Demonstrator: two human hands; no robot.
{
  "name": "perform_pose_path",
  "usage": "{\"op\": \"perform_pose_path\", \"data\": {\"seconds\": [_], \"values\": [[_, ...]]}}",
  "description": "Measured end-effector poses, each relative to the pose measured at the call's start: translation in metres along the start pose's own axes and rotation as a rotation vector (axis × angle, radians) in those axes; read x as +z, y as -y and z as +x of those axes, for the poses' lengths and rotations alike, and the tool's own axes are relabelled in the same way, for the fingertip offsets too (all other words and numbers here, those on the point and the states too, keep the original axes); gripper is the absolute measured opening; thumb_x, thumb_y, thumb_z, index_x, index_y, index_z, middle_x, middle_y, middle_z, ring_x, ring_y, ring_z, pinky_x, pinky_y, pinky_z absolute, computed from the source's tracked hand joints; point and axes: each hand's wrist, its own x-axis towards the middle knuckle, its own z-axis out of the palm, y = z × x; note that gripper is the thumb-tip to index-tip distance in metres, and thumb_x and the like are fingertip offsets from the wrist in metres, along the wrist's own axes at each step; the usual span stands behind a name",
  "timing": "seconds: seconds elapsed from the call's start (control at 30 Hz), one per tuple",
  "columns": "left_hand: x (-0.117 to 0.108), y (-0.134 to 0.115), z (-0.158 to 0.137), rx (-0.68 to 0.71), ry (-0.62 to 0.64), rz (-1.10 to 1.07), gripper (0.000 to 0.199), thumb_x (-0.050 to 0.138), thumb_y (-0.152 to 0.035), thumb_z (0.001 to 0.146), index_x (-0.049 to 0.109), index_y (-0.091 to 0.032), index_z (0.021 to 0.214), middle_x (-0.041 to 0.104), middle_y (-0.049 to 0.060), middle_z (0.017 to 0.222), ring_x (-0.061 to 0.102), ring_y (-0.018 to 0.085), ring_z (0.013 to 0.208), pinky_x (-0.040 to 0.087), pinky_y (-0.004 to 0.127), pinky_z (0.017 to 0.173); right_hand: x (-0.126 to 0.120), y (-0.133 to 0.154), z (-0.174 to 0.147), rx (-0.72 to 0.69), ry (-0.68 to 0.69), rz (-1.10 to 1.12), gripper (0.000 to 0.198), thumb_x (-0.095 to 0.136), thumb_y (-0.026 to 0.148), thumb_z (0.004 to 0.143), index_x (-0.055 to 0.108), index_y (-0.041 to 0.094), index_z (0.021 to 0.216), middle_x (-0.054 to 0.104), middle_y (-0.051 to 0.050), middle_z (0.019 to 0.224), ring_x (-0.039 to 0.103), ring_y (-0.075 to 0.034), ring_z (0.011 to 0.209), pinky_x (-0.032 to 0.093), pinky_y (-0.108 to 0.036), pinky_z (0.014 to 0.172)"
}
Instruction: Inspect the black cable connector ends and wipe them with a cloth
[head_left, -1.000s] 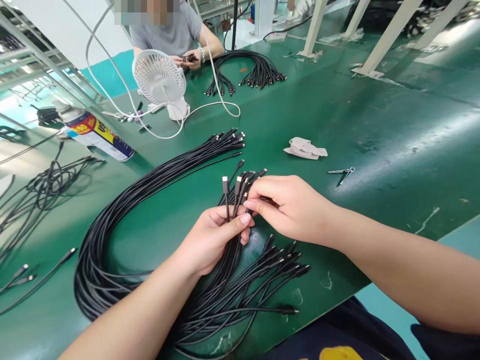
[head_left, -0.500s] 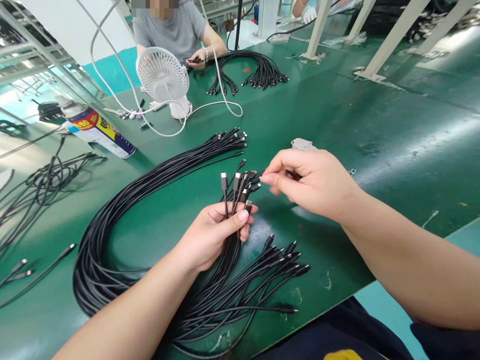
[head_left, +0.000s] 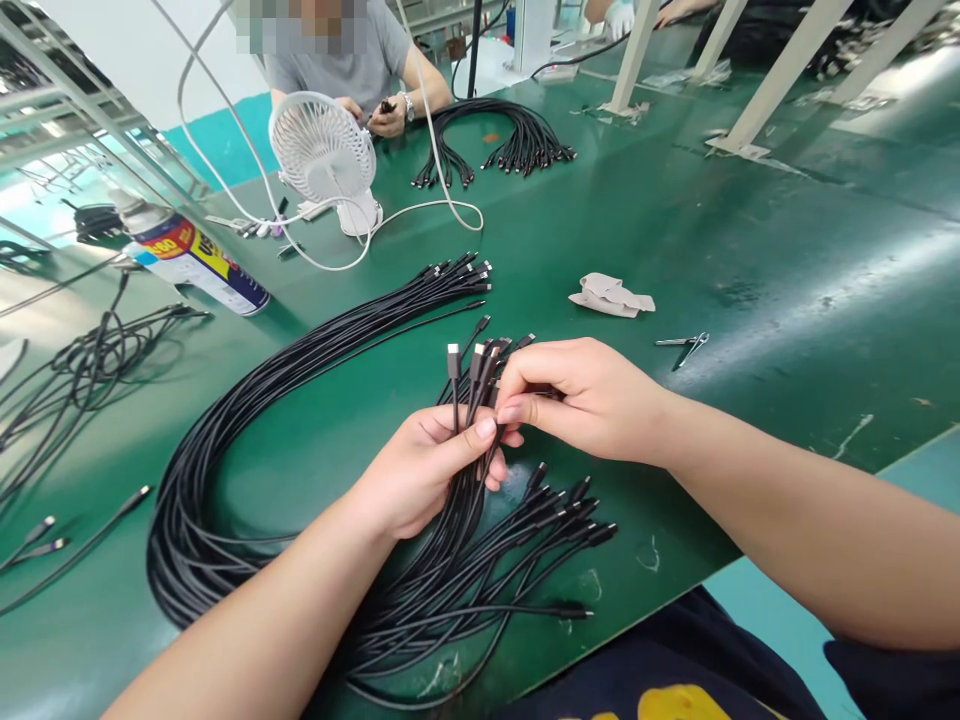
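My left hand (head_left: 442, 460) is wrapped round several black USB cables (head_left: 465, 510), their plugs sticking up above the thumb. Against that thumb, my right hand (head_left: 585, 395) pinches one cable of the bunch near its plug; its fingertips hide most of that plug. Below the hands, more cable ends (head_left: 559, 515) fan out on the green table. The long black cable bundle (head_left: 217, 440) curves round to the left, its far plugs (head_left: 461, 270) lying beyond my left hand.
Beyond the bundle stand a white fan (head_left: 322, 150) and a tilted spray can (head_left: 199, 255). A crumpled grey cloth (head_left: 611, 295) and nail clippers (head_left: 686, 350) lie past my right hand. Loose cables (head_left: 90, 370) lie at left. Across the table a person (head_left: 345, 60) handles small dark things.
My right hand has moved left and down to my left thumb, uncovering the cloth and nail clippers. My left hand keeps its hold. The person opposite has brought both hands together.
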Motion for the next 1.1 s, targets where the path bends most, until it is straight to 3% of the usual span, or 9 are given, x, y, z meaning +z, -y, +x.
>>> {"op": "perform_pose_path", "data": {"seconds": [0.17, 0.3, 0.43, 0.63, 0.77, 0.97, 1.1], "values": [[-0.002, 0.003, 0.001, 0.021, -0.025, 0.017, 0.021, 0.081, -0.029, 0.068, 0.072, -0.012, 0.074, 0.068, 0.003, 0.069, 0.059, 0.009, 0.050, 0.049, 0.023, 0.052, 0.003, -0.002, 0.000, 0.004, -0.030, -0.163, 0.022, 0.052, 0.014, 0.090, 0.054, 0.016, 0.068, 0.063, 0.003, 0.064, 0.054, -0.008, 0.060, 0.040, -0.019, 0.058], [-0.003, 0.001, 0.000, 0.032, -0.034, -0.021, 0.019, 0.080, -0.027, 0.071, 0.074, -0.011, 0.079, 0.067, 0.002, 0.068, 0.059, 0.009, 0.050, 0.050, 0.023, 0.053, 0.000, -0.001, 0.001, 0.108, -0.171, -0.239, 0.016, 0.051, 0.015, 0.088, 0.048, 0.019, 0.073, 0.052, 0.004, 0.064, 0.046, -0.009, 0.057, 0.036, -0.022, 0.055], [-0.003, -0.003, 0.000, 0.027, -0.045, -0.064, 0.020, 0.080, -0.026, 0.070, 0.075, -0.011, 0.081, 0.066, 0.002, 0.066, 0.059, 0.008, 0.051, 0.048, 0.020, 0.050, 0.000, -0.010, 0.000, 0.199, -0.190, -0.137, 0.006, 0.049, 0.016, 0.088, 0.044, 0.019, 0.088, 0.048, 0.002, 0.076, 0.044, -0.010, 0.064, 0.039, -0.024, 0.058], [-0.008, -0.008, 0.000, 0.029, -0.052, -0.095, 0.017, 0.079, -0.025, 0.073, 0.075, -0.011, 0.082, 0.066, 0.001, 0.067, 0.060, 0.009, 0.052, 0.050, 0.020, 0.052, 0.010, -0.029, 0.001, 0.148, -0.245, -0.027, 0.003, 0.047, 0.021, 0.093, 0.049, 0.018, 0.091, 0.058, -0.001, 0.084, 0.052, -0.011, 0.069, 0.044, -0.026, 0.064], [-0.008, -0.008, 0.001, 0.027, -0.057, -0.101, 0.016, 0.077, -0.025, 0.075, 0.075, -0.012, 0.083, 0.066, 0.002, 0.067, 0.061, 0.009, 0.052, 0.051, 0.021, 0.053, 0.008, -0.020, -0.001, 0.061, -0.262, -0.244, 0.011, 0.047, 0.015, 0.093, 0.057, 0.017, 0.090, 0.064, -0.002, 0.082, 0.059, -0.012, 0.074, 0.046, -0.024, 0.065], [-0.009, -0.006, 0.002, 0.046, -0.066, -0.079, 0.014, 0.075, -0.025, 0.077, 0.072, -0.011, 0.078, 0.065, 0.001, 0.069, 0.059, 0.007, 0.052, 0.050, 0.019, 0.053, 0.013, 0.001, -0.009, -0.063, -0.144, -0.622, 0.019, 0.048, 0.008, 0.090, 0.065, 0.014, 0.097, 0.069, -0.004, 0.084, 0.063, -0.013, 0.073, 0.048, -0.024, 0.064], [-0.009, -0.005, 0.001, 0.051, -0.064, -0.057, 0.015, 0.074, -0.025, 0.078, 0.069, -0.011, 0.074, 0.065, 0.001, 0.067, 0.059, 0.008, 0.053, 0.049, 0.020, 0.053, 0.020, 0.005, -0.012, -0.094, -0.195, -0.750, 0.021, 0.048, 0.007, 0.088, 0.067, 0.013, 0.094, 0.071, -0.007, 0.090, 0.065, -0.015, 0.070, 0.047, -0.026, 0.058]]}}
